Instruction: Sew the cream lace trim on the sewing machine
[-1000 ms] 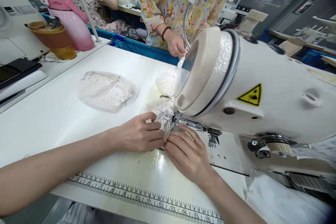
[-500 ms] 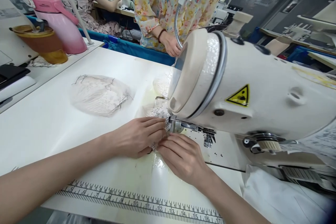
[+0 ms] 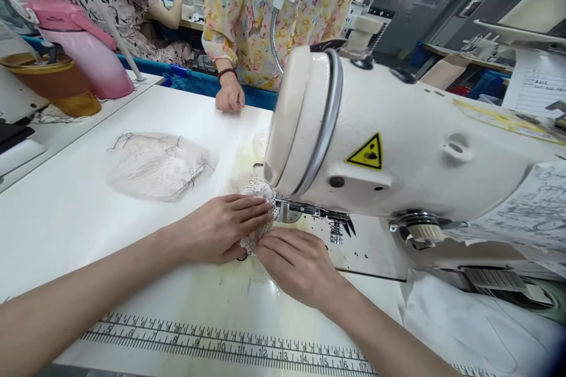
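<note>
Fingers (image 3: 250,212) of the left hand (image 3: 207,231) lie nearly straight and close together over the white lace piece (image 3: 258,187), tips near the needle area; the thumb is bent low beside a small dark curved bit. Right hand (image 3: 300,262): fingers pressed together, bent, tips at the near edge of the same lace; its thumb is hidden, so a pinch cannot be told for either hand.

Surroundings, left to right. Amber cup (image 3: 53,79) with brown band, just beside a pink bottle (image 3: 84,59); pale pole (image 3: 106,17) past them. On the white tabletop (image 3: 66,218), a second sheer piece (image 3: 159,168) lies flat, dark thread ends on it, well apart from the left forearm. Ruler scale (image 3: 221,344) runs along the near edge. Beyond the far edge, a co-worker in a floral top (image 3: 252,23); that person's loosely curled hand (image 3: 230,97), beaded bracelet at the wrist, is at the table edge. Lace: partly beneath the sewing machine (image 3: 411,123) head, at the metal foot (image 3: 289,212), partly covered by both hands. Yellow warning triangle (image 3: 368,153) on the machine's side. Far right: crumpled white cloth (image 3: 464,324), below a handwritten paper (image 3: 522,212).
</note>
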### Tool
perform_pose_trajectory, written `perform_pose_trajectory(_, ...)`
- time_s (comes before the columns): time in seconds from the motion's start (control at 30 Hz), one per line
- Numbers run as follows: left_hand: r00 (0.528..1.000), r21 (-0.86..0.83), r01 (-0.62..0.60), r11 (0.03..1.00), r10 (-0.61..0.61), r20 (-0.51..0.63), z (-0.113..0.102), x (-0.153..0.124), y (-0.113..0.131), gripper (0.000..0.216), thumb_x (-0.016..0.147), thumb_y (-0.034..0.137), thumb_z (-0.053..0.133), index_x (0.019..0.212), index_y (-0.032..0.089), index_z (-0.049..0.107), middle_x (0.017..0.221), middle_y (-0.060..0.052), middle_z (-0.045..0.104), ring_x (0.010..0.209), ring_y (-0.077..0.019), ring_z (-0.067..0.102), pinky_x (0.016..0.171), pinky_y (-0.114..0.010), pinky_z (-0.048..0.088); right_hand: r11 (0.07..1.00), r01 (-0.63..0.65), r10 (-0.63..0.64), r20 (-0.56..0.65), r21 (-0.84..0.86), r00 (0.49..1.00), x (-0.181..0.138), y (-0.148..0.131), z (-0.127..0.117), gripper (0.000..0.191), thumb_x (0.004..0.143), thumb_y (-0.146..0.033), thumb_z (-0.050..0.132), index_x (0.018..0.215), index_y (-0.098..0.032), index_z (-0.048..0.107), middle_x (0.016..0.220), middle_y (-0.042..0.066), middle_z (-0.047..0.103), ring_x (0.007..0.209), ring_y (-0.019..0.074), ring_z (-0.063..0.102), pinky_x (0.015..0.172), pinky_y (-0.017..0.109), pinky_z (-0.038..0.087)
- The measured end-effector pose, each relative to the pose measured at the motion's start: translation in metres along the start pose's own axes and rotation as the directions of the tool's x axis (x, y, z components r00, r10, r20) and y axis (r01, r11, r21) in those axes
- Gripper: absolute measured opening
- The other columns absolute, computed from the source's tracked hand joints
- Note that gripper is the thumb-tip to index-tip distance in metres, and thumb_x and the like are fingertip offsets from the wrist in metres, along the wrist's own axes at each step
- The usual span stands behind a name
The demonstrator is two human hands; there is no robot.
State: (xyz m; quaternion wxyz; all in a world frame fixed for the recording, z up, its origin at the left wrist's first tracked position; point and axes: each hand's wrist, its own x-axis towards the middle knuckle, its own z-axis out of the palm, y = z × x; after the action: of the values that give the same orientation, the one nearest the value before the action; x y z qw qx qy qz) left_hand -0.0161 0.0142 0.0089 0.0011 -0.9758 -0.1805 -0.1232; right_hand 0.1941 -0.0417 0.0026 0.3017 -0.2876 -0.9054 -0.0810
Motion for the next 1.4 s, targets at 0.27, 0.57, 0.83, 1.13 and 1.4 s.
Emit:
perform_pose_trajectory(0.27,1.000,0.047,0.027,0.999,-0.026,-0.013,0.001,0.003,0.003,0.054,0.083,0.024,0.049,0.135,0.009,0.049,0.135,-0.012,0.056,0.128,-0.0266,0.051,0.105,-0.041,0.044,1.000,-0.006,0.006,-0.024,0.014,1.000,-0.003,0.002,0.000,0.017,0.082,-0.002,0.055,0.080,-0.017,0.063,0.077,-0.002,0.070,0.081,0.0122,0.065,0.078,0.025,0.055)
perform_pose_trajectory(0.57,0.995,0.155,0.072,0.985,-0.060,-0.082,0.006,0.006,0.013,0.049,0.087,0.030,0.047,0.131,0.009,0.054,0.130,-0.012,0.060,0.124,-0.0266,0.053,0.108,-0.042,0.039,0.997,-0.066,0.067,0.023,-0.036,0.997,-0.009,0.007,-0.004,0.017,0.085,-0.006,0.051,0.085,-0.018,0.063,0.075,-0.001,0.069,0.081,0.0128,0.065,0.077,0.026,0.054)
perform_pose_trajectory(0.83,0.992,0.209,0.085,0.974,-0.063,-0.109,0.007,0.008,0.015,0.044,0.089,0.029,0.045,0.128,0.011,0.055,0.128,-0.011,0.062,0.123,-0.0258,0.053,0.108,-0.042,0.037,0.988,-0.125,0.132,0.080,-0.087,0.988,-0.011,0.011,-0.009,0.018,0.090,-0.011,0.049,0.085,-0.020,0.063,0.078,0.001,0.068,0.084,0.0136,0.063,0.079,0.027,0.050)
perform_pose_trajectory(1.13,0.989,0.201,0.102,0.974,-0.077,-0.130,0.010,0.010,0.017,0.044,0.091,0.034,0.047,0.130,0.015,0.053,0.125,-0.010,0.063,0.124,-0.0260,0.052,0.110,-0.043,0.034,0.984,-0.145,0.155,0.102,-0.100,0.983,-0.012,0.019,-0.013,0.019,0.092,-0.011,0.045,0.086,-0.018,0.062,0.080,0.003,0.068,0.083,0.0134,0.064,0.076,0.025,0.049)
perform_pose_trajectory(1.4,0.981,0.213,0.121,0.970,-0.084,-0.175,0.010,0.011,0.020,0.039,0.095,0.033,0.047,0.131,0.018,0.054,0.123,-0.009,0.065,0.122,-0.0247,0.054,0.109,-0.045,0.037,0.974,-0.183,0.199,0.118,-0.137,0.973,-0.014,0.024,-0.012,0.020,0.094,-0.014,0.044,0.086,-0.018,0.063,0.088,0.004,0.069,0.077,0.0115,0.064,0.070,0.024,0.048)
